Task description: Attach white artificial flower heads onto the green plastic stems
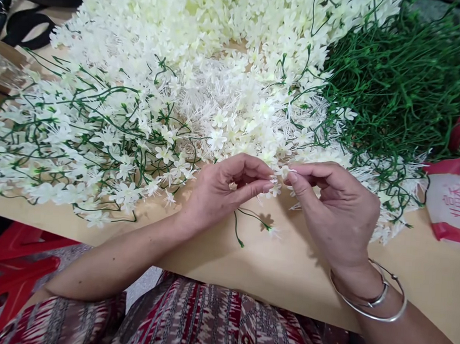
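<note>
My left hand (pixel 229 190) and my right hand (pixel 329 204) meet above the table's near edge, fingertips almost touching. Both pinch small white artificial flower pieces (pixel 282 172) between thumb and forefinger; the exact parts in each pinch are partly hidden. Just below my hands, a green plastic stem (pixel 251 215) with a white tip lies on the table. Behind them spreads a heap of loose white artificial flowers (pixel 221 125) and thin white stamens (pixel 203 100). To the left lie white flowers fitted on green stems (pixel 127 129).
A big pile of green stems (pixel 407 84) sits at the back right, beside a red and white bag (pixel 452 198). A clear cup (pixel 4 67) and a black strap (pixel 28 27) are at the far left. A red stool (pixel 17 273) stands below the tan table (pixel 224 260).
</note>
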`<state>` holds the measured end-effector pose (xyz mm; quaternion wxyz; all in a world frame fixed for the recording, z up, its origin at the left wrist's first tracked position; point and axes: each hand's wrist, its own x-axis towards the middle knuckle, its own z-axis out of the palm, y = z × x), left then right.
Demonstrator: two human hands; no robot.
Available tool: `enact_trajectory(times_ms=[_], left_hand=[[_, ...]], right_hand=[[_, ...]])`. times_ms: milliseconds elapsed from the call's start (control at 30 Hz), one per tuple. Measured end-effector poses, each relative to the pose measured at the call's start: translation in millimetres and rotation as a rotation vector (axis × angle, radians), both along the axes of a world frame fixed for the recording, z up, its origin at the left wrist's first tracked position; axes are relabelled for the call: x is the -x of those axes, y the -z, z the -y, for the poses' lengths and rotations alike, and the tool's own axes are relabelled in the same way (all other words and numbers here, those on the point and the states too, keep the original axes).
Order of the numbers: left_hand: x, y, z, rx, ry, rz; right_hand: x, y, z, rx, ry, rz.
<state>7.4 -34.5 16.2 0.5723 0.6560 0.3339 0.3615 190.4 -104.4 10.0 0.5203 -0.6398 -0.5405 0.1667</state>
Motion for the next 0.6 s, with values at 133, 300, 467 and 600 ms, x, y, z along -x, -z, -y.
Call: enact_trajectory(times_ms=[133,300,467,600], left_hand=[[-1.4,5.4,0.7,0.075,-0.026,0.030],[-2.4,9.3,1.6,0.111,-0.036,0.062],[-3.7,11.8,3.7,0.154,-0.030,0.080],[-5.2,14.6,5.7,0.174,-0.034,0.110]], right_hand=[[4.0,0.1,1.6,0.010,-0.021,-0.008],[9.7,-1.4,0.8,-0.090,-0.138,0.066],[12.0,-0.9,-0.2,-0.119,-0.170,0.106],[13.3,2.4,1.6,-0.129,-0.190,0.080]])
